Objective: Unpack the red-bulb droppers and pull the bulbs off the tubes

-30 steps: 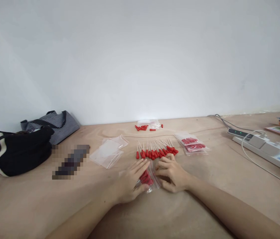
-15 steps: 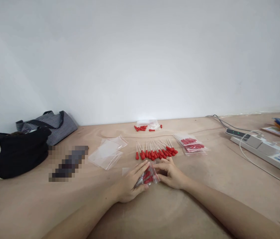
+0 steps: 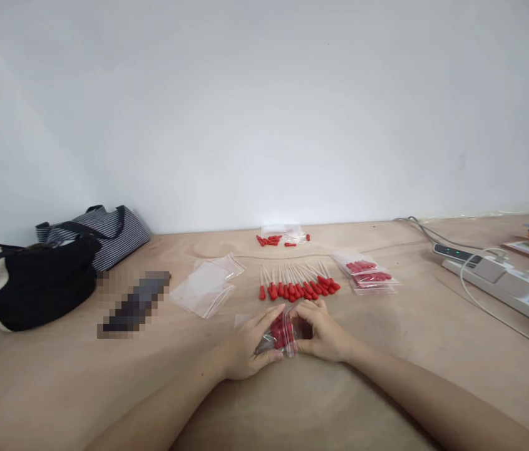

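A clear zip-lock bag point(image 3: 279, 337) with red-bulbed droppers in it lies between my hands on the table. My left hand point(image 3: 248, 346) grips its left part, fingers over the far side and thumb at the near side. At the bag's right end, my right hand point(image 3: 324, 332) has its fingers and thumb curled around the zip edge. Just beyond my hands lies a row of red-bulbed droppers point(image 3: 298, 285), pale stems pointing away. Filled zip-lock bags point(image 3: 371, 275) are stacked to the right. Flat clear zip-lock bags point(image 3: 208, 287) lie to the left.
Loose red bulbs point(image 3: 270, 240) lie by a clear bag point(image 3: 287, 230) near the wall. A power strip point(image 3: 503, 285) with plugs and cables is at the right. At the left are a black bag point(image 3: 51, 285), a striped bag point(image 3: 121, 241) and a pixelated dark object point(image 3: 135, 304).
The bag's zip edge has straightened and now runs nearly straight between my hands. My right thumb and fingers have shifted slightly along it. The whole view has moved a little.
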`<state>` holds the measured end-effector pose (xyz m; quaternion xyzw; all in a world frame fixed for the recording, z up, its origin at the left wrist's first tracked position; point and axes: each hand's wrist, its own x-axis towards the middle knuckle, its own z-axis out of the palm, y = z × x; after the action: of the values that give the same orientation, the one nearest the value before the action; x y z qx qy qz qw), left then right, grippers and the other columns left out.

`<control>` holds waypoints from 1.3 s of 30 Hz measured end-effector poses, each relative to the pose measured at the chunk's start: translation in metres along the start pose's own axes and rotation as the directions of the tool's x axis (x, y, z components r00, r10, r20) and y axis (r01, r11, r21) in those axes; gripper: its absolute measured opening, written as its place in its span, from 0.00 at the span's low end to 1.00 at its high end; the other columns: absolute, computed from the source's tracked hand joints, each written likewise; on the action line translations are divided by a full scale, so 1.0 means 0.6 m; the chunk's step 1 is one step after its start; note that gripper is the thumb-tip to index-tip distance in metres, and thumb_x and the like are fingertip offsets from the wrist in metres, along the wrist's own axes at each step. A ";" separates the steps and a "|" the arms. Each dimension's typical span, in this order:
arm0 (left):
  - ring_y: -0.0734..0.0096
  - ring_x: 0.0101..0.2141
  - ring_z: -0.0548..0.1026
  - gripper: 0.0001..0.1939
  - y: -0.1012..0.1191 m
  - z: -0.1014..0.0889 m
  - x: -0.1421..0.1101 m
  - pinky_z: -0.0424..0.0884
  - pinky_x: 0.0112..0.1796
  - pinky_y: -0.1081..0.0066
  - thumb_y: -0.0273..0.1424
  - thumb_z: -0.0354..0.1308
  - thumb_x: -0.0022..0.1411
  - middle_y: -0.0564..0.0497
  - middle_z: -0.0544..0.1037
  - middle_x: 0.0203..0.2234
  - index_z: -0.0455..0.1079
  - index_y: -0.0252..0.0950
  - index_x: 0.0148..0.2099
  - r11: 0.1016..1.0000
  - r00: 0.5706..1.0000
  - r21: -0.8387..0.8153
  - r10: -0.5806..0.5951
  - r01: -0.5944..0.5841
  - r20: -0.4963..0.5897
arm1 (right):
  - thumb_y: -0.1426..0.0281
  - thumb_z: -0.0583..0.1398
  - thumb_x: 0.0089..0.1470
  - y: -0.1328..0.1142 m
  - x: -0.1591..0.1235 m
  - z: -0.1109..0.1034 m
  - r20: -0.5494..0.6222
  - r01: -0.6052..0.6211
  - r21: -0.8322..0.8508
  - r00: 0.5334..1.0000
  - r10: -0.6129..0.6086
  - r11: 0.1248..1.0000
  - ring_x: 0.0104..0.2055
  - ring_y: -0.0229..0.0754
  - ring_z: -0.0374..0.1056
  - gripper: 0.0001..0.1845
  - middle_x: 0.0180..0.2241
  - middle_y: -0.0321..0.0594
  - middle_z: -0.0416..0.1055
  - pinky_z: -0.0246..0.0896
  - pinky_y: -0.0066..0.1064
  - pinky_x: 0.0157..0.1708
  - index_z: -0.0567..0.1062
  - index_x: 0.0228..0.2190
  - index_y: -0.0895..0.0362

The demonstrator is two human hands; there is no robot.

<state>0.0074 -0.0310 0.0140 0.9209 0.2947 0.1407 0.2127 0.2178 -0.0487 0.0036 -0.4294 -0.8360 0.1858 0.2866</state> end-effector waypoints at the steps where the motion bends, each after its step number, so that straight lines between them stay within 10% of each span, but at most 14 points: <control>1: 0.60 0.55 0.56 0.36 0.002 -0.001 0.000 0.57 0.52 0.58 0.38 0.52 0.56 0.43 0.55 0.57 0.39 0.39 0.62 1.000 1.000 -0.001 0.000 0.000 -0.001 | 0.63 0.63 0.42 -0.001 0.000 0.001 0.004 -0.002 -0.019 1.000 0.002 1.000 0.37 0.39 0.61 0.15 0.33 0.34 0.68 0.46 0.33 0.39 0.66 0.32 0.55; 25: 0.59 0.54 0.58 0.33 0.003 -0.009 -0.004 0.59 0.51 0.58 0.39 0.53 0.56 0.43 0.58 0.56 0.47 0.39 0.60 0.999 0.999 -0.023 -0.041 0.042 0.013 | 0.70 0.57 0.46 -0.015 0.000 0.004 0.023 0.112 -0.173 0.994 -0.110 0.979 0.36 0.39 0.60 0.05 0.31 0.35 0.68 0.42 0.38 0.43 0.64 0.28 0.56; 34: 0.59 0.55 0.57 0.32 0.003 -0.010 -0.006 0.57 0.52 0.58 0.40 0.52 0.56 0.42 0.57 0.56 0.47 0.37 0.60 0.996 0.994 0.008 -0.088 0.088 0.066 | 0.69 0.58 0.47 -0.006 0.002 -0.001 0.040 0.000 0.204 0.999 -0.008 0.979 0.32 0.37 0.65 0.03 0.27 0.32 0.70 0.48 0.41 0.44 0.70 0.27 0.55; 39: 0.59 0.55 0.57 0.31 0.002 -0.014 -0.007 0.57 0.52 0.57 0.40 0.51 0.57 0.43 0.57 0.56 0.48 0.39 0.60 0.992 0.991 0.029 -0.120 0.119 0.057 | 0.68 0.58 0.45 0.027 -0.004 -0.030 0.088 -0.067 0.413 0.996 0.033 0.908 0.28 0.36 0.64 0.07 0.28 0.36 0.69 0.57 0.28 0.28 0.70 0.29 0.58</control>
<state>0.0013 -0.0321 0.0216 0.9080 0.3448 0.0968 0.2174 0.2402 -0.0405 0.0075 -0.3722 -0.7768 0.3834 0.3331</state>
